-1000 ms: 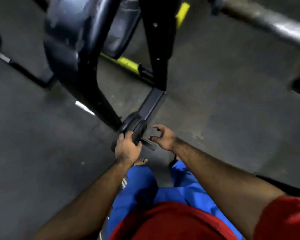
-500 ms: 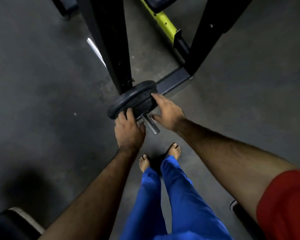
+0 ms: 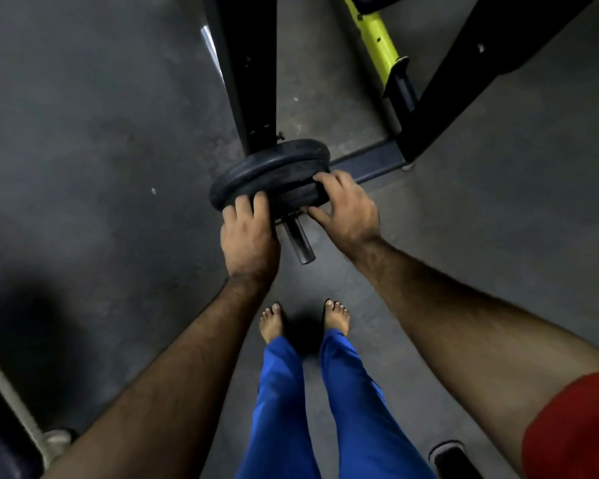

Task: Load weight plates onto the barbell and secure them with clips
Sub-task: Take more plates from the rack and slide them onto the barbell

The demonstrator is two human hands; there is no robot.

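Observation:
Two black weight plates sit side by side on a short steel peg that sticks out from a black rack upright. My left hand grips the lower left rim of the near plate. My right hand holds its right rim, thumb by the hub. The bare end of the peg points toward me between my hands. No barbell or clip is in view.
A yellow frame bar and a black slanted post stand behind the plates, joined by a floor rail. My bare feet stand on grey floor below the peg. A dark padded bench is at the lower left.
The view has tilted down and closed in on the rack. My right hand moved from open air onto the plate's right rim; my left hand stayed on the left rim.

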